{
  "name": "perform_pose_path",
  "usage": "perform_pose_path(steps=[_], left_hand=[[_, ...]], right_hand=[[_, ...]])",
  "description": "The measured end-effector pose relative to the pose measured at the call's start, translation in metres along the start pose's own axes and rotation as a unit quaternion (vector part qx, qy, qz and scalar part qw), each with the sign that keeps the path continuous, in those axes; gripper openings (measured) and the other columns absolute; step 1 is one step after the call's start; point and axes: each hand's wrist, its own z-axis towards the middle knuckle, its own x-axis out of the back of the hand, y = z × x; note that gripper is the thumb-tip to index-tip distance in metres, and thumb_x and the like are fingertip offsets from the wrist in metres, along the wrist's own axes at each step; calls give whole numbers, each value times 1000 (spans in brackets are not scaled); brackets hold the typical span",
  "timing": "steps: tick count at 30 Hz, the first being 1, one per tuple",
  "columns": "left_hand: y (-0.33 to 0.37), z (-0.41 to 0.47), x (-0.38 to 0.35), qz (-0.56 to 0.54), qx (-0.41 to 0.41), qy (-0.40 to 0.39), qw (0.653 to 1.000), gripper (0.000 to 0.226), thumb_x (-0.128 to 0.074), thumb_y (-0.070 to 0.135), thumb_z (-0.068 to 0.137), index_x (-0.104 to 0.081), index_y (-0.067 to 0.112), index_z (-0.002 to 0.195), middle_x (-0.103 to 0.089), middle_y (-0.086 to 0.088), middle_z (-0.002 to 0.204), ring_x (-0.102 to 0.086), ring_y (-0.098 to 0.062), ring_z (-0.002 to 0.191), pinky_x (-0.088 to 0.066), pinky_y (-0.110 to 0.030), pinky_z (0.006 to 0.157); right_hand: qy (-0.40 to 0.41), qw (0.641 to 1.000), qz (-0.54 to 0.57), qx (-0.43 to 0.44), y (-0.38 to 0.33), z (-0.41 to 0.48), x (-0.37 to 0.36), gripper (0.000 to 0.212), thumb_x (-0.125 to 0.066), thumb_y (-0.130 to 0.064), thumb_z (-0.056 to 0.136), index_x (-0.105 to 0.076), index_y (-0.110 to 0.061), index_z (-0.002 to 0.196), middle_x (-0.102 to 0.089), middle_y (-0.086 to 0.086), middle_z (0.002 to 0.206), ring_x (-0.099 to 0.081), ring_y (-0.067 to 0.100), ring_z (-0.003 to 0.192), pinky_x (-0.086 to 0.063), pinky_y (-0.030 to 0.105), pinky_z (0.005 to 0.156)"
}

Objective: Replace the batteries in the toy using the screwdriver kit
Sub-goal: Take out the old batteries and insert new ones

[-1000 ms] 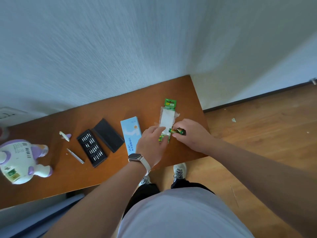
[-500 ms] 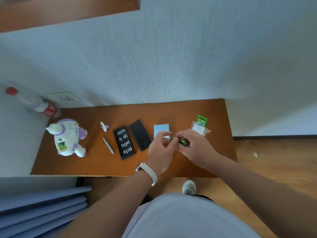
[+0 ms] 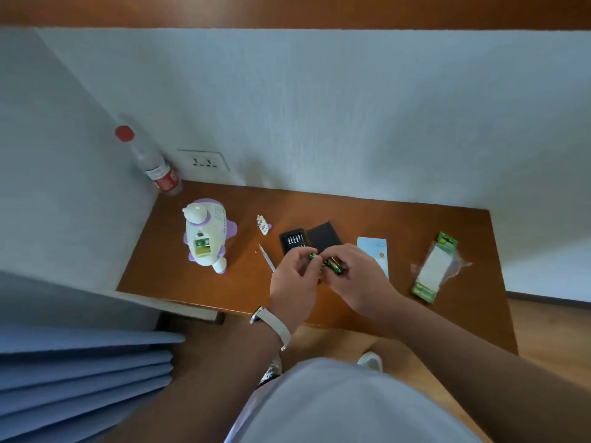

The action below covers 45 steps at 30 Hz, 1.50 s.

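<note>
Across the brown tabletop (image 3: 319, 302), which fills a corner between two pale walls, the task's things lie in a loose row from left to right. One white and purple toy (image 3: 206, 238) lies near the left edge, its battery compartment open and facing up. One clear bottle (image 3: 153, 167) with a red cap stands in the back left corner, beside one wall socket (image 3: 204, 161).

Two hands meet over the front middle of the tabletop. The left hand (image 3: 294, 279), with a watch (image 3: 268, 321) on its wrist, pinches one green battery (image 3: 312, 255) between thumb and forefinger. The right hand (image 3: 358, 276) curls its fingers round gold-banded batteries (image 3: 334, 265); their count I cannot tell.

One battery pack (image 3: 435, 266), green at both ends, lies near the right edge. One pale blue box (image 3: 374, 254) lies between that pack and the hands, partly hidden by the right hand. One black kit tray (image 3: 292, 243) of bits and its one black lid (image 3: 323, 236) lie side by side just behind the hands. One slim screwdriver (image 3: 267, 259) lies between the toy and the left hand. One small white compartment cover (image 3: 263, 224) lies behind the screwdriver.
</note>
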Motion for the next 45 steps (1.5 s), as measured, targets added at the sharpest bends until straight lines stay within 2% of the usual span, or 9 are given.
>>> perform_pose_path(steps=[10, 14, 18, 24, 29, 33, 36, 41, 45], left_hand=[[-19, 10, 111, -32, -14, 39, 999, 12, -66, 26, 95, -59, 36, 96, -71, 12, 93, -69, -4, 88, -53, -11, 69], [-36, 17, 141, -33, -17, 25, 999, 15, -67, 26, 95, -58, 38, 93, -70, 17, 91, -67, 2, 87, -52, -9, 67], [-54, 27, 171, -29, 2, 23, 999, 14, -68, 33, 93, -57, 41, 96, -64, 26, 99, -64, 4, 95, -51, -10, 65], [-68, 40, 204, 1, -5, 33, 999, 19, -71, 34, 91, -54, 43, 92, -62, 34, 96, -59, 22, 90, -48, -5, 59], [-69, 42, 213, 13, -21, 35, 999, 20, -72, 38, 90, -54, 48, 92, -61, 45, 89, -59, 21, 94, -47, -2, 60], [-64, 46, 217, 32, -46, 47, 997, 33, -72, 36, 91, -52, 63, 90, -60, 48, 91, -61, 19, 91, -48, -3, 60], [-63, 50, 218, 44, -49, 55, 996, 32, -72, 32, 91, -54, 58, 89, -62, 45, 89, -63, 16, 87, -51, -7, 61], [-62, 54, 225, 58, -57, 87, 993, 20, -73, 31, 89, -56, 38, 95, -65, 30, 88, -63, 11, 88, -47, -4, 60], [-58, 58, 230, 80, -55, 108, 989, 21, -69, 30, 92, -52, 41, 89, -62, 34, 85, -62, 9, 81, -45, -3, 60]], right_hand=[[-35, 999, 11, -9, -68, 26, -71, 25, -68, -25, 90, -65, -36, 112, -55, -31, 93, -50, -15, 100, -43, 5, 68], [-37, 998, 0, -50, -83, 35, -96, 25, -68, -28, 89, -64, -35, 113, -56, -28, 91, -58, -6, 90, -46, 9, 69], [-40, 995, -12, -89, -92, 41, -118, 27, -63, -25, 91, -63, -30, 118, -54, -30, 91, -53, -17, 88, -40, 6, 65], [-48, 989, 0, -137, -106, 42, -136, 23, -59, -34, 94, -61, -34, 116, -64, -14, 78, -59, -7, 68, -44, 11, 51], [-28, 991, -16, -133, -117, 48, -141, 12, -61, -41, 91, -62, -29, 92, -59, -9, 73, -55, 1, 64, -41, 15, 56], [-54, 990, -11, -127, -126, 57, -140, 20, -56, -40, 94, -62, -20, 93, -62, 2, 74, -60, 18, 68, -50, 34, 61], [-73, 991, -1, -115, -131, 64, -140, 22, -53, -38, 96, -61, -17, 97, -68, 8, 79, -64, 24, 74, -54, 41, 68], [-97, 990, 19, -97, -130, 77, -140, 16, -56, -39, 96, -59, -29, 109, -71, -8, 89, -65, 5, 79, -52, 27, 65], [-105, 992, 33, -57, -129, 91, -142, 21, -61, -36, 95, -59, -25, 113, -71, -10, 108, -63, -3, 91, -48, 11, 67]])
